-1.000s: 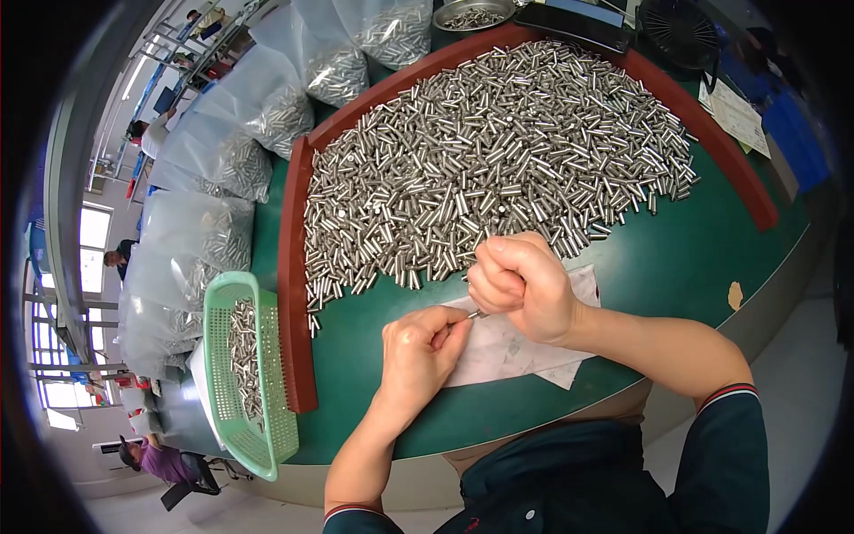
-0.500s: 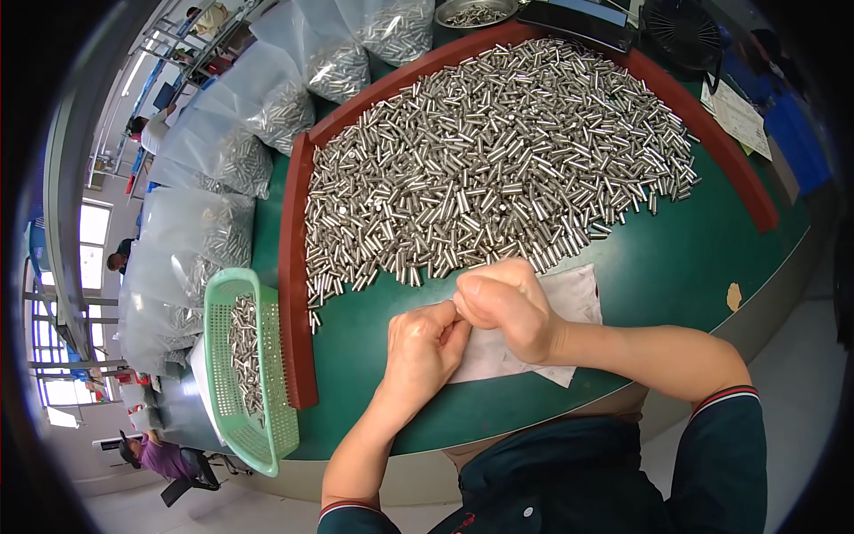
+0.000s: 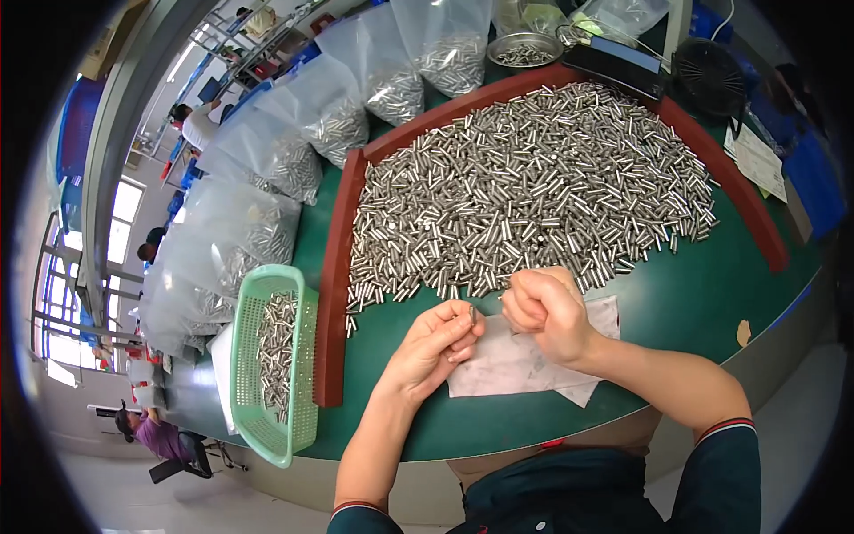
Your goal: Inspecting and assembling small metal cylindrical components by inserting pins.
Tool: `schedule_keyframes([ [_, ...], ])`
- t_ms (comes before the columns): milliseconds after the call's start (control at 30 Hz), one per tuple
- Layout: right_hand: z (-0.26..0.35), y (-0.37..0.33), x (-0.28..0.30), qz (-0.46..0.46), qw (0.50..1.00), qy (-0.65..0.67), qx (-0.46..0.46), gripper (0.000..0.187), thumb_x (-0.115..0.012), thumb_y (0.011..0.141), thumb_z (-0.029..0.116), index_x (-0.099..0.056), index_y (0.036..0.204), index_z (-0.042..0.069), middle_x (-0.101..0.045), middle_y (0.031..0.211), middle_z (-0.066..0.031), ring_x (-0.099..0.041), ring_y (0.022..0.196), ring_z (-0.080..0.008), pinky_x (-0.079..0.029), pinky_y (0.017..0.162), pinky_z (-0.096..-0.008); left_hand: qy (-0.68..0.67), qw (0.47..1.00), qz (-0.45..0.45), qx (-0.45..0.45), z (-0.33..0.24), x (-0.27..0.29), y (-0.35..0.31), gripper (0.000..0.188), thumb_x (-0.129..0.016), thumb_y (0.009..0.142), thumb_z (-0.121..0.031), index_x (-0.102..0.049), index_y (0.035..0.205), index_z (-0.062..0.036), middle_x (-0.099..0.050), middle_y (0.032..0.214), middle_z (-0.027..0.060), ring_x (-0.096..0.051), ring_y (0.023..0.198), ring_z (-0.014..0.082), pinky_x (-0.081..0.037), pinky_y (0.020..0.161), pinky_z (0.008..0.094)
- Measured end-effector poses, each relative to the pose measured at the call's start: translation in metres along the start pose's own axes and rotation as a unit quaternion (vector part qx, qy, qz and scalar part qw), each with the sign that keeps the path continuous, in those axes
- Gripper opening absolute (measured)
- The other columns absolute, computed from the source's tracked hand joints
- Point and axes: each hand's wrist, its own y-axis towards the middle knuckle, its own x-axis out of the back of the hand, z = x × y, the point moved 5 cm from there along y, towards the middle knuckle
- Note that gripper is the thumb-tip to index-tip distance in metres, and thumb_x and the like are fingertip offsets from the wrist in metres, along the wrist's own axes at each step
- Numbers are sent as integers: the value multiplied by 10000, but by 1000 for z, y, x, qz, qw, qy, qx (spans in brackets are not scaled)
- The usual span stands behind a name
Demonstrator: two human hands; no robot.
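Note:
A large heap of short shiny metal pins [image 3: 534, 191] covers the green table [image 3: 685, 307]. In front of its near edge, my left hand [image 3: 436, 347] is closed in a pinch, with a small metal pin [image 3: 472, 314] at the thumb and fingertip. Just to its right, a small gap away, my right hand [image 3: 551, 316] is curled into a loose fist. Whatever it holds is hidden by the fingers. Both hands are over a pale, stained cloth [image 3: 485, 374] lying on the table.
Dark red rails [image 3: 333, 294] border the heap on the left, back and right. Left of them stands a green plastic basket [image 3: 307, 392] partly filled with pins. Several clear bags of pins [image 3: 342, 125] line the far left. A metal bowl [image 3: 525, 39] and a black fan [image 3: 709, 76] are behind.
My hands, touching before, have come apart, and a pin now shows at my left fingertips. The whole view has shifted, so the table appears lower and further right.

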Motion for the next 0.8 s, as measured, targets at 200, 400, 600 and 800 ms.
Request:
schedule_keyframes([
  [200,0,2,-1,2,1000,-5,2,380,-354,830,187,-256,471,107,-240,411,18,-189,394,-87,-170,407,-253,2,1000,-20,3,-6,1,1,165,-516,841,-113,-537,941,17,-551,767,51,-320,502,37,-277,457,164],
  [400,2,3,0,8,1000,-2,0,382,-357,832,192,-258,473,106,-239,409,16,-181,393,-87,-166,406,-253,-25,998,-38,-50,-14,2,0,177,-485,828,-160,-527,871,6,-553,809,97,-352,549,74,-295,463,200],
  [600,1,2,1,9,1000,-2,-3,387,-358,836,198,-255,474,108,-240,408,14,-175,395,-88,-167,409,-252,317,898,-245,-182,-38,19,-5,81,-602,754,-59,-552,732,1,-415,539,-71,-327,475,16,-268,444,177],
  [800,2,3,0,5,1000,3,-5,381,-360,826,187,-253,469,110,-242,407,12,-185,395,-90,-176,412,-250,660,650,-257,-274,-44,-2,-6,114,-648,666,-61,-612,762,-11,-344,416,32,-340,363,132,-297,382,273],
])
